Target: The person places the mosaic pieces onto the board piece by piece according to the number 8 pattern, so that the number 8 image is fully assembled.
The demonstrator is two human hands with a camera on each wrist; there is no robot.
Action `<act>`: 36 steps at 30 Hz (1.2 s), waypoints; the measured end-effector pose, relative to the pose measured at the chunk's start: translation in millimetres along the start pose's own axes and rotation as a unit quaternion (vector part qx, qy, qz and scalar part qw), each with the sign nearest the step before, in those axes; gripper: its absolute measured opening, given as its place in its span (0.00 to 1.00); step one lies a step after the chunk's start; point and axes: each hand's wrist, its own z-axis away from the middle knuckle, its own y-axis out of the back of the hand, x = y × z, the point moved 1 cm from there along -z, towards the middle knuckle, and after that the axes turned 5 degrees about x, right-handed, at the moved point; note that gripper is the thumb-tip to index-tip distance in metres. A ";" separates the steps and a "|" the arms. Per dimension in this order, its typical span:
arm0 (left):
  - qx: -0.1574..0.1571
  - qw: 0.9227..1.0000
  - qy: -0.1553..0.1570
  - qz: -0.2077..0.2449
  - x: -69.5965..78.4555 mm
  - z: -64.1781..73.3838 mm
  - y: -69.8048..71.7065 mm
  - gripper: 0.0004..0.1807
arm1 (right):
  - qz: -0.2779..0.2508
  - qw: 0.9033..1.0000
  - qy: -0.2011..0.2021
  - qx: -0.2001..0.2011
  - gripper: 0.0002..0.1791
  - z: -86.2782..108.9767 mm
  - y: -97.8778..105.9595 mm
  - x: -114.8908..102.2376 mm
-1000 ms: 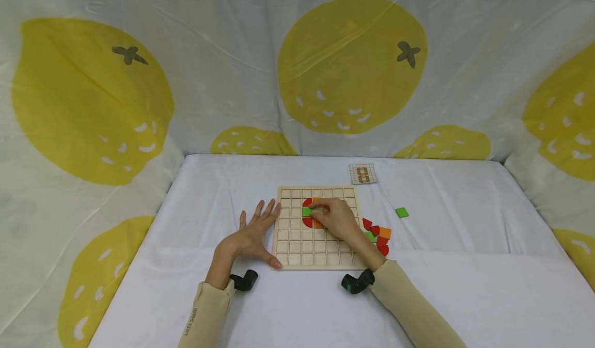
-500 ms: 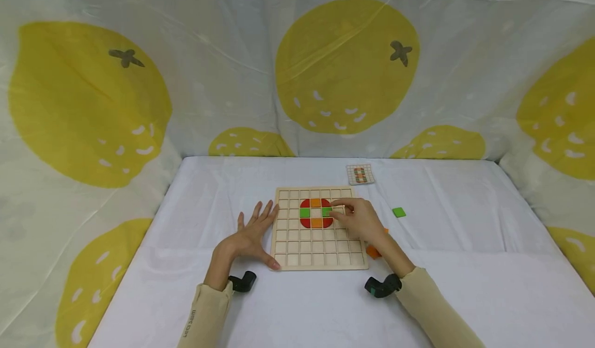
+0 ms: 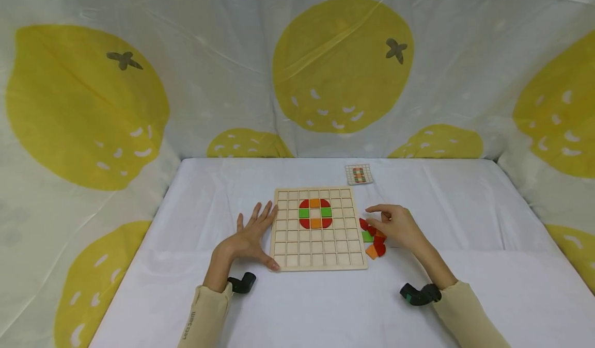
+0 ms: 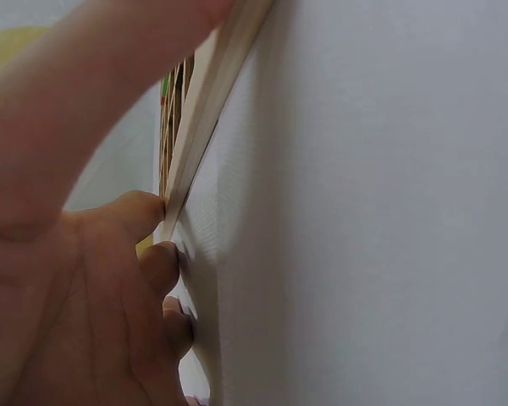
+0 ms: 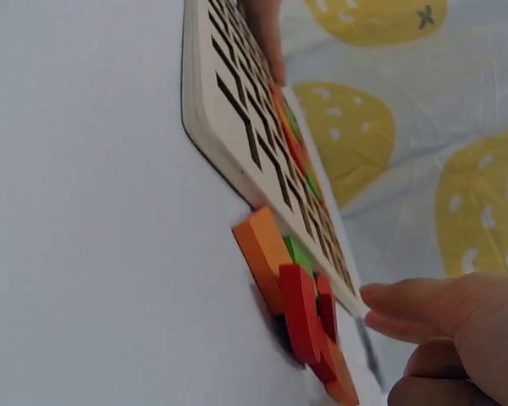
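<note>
A wooden grid board lies on the white table. In its upper rows sits a ring of red, orange and green pieces around an empty cell. My left hand lies flat on the cloth, fingers and thumb against the board's left edge. My right hand hovers just right of the board, over a small pile of loose red, green and orange pieces, fingers loosely bent and holding nothing. The right wrist view shows the pile beside the board's edge, with the fingertips close above it.
A small pattern card lies behind the board at its far right corner. Lemon-print cloth walls rise at the back and both sides of the table. White cloth spreads in front of the board.
My right hand left the ring on the board and moved right and down to the loose pile. The ring now shows a green piece on its right side. The left hand stayed put.
</note>
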 end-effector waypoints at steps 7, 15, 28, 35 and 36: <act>0.003 1.000 -0.002 -0.001 0.0 -0.2 0.3 0.84 | 0.004 0.999 0.004 -0.032 0.17 1.4 7.4 11.8; 0.003 1.000 -0.001 -0.003 0.1 0.0 0.2 0.84 | -0.008 0.999 0.014 -0.041 0.17 2.0 0.2 9.5; 0.003 1.000 -0.004 0.000 -0.3 -0.9 -0.6 0.84 | 0.005 1.000 -0.001 -0.018 0.15 2.4 -6.5 5.1; 0.003 1.000 -0.004 0.001 0.3 -1.5 -0.1 0.84 | 0.020 1.000 -0.007 -0.002 0.14 4.0 -6.3 2.0; 0.002 1.000 -0.003 0.001 0.2 -1.3 -0.2 0.84 | 0.023 1.000 -0.005 0.003 0.14 4.4 -7.0 1.6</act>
